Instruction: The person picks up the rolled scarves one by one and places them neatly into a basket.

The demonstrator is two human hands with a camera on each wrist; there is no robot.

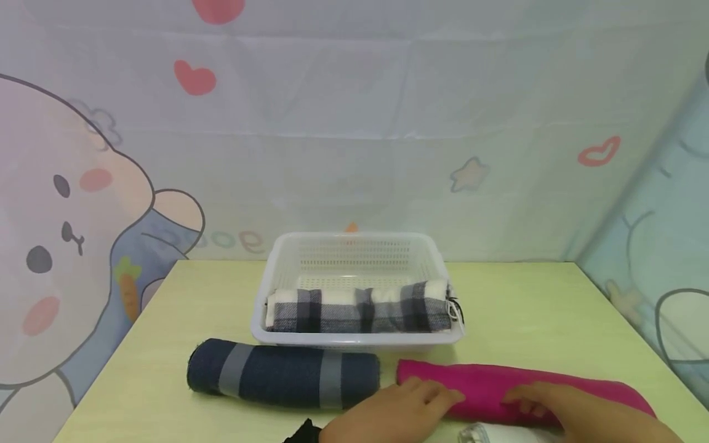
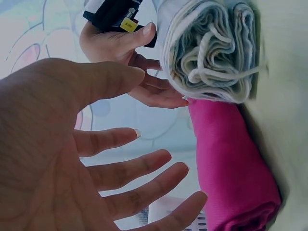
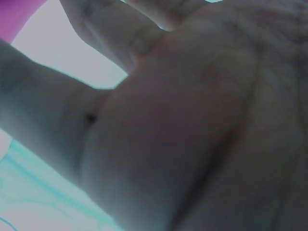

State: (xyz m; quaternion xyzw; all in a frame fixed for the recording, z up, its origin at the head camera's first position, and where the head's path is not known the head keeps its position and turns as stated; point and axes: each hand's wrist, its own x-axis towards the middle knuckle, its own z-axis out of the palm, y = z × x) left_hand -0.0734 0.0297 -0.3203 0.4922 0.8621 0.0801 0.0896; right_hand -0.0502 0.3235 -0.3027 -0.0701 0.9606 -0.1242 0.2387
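Note:
A rolled magenta cloth [image 1: 487,387] lies on the table at the right. Just in front of it is a rolled whitish scarf [image 2: 211,53] with a fringe cord at its end, mostly cut off at the lower edge of the head view. My left hand [image 1: 390,413] is spread near the left ends of both rolls, its palm bare in the left wrist view. Close above the whitish scarf is my right hand [image 1: 581,409], fingers loosely bent over the magenta roll in the head view. The right wrist view is mostly filled by that hand's palm [image 3: 183,125].
A white plastic basket [image 1: 354,339] stands at the back middle, holding a rolled black-and-white checked scarf [image 1: 360,311]. In front of it lies a dark blue roll [image 1: 282,376] with grey stripes. A printed curtain [image 1: 354,123] hangs behind the table [image 1: 515,307].

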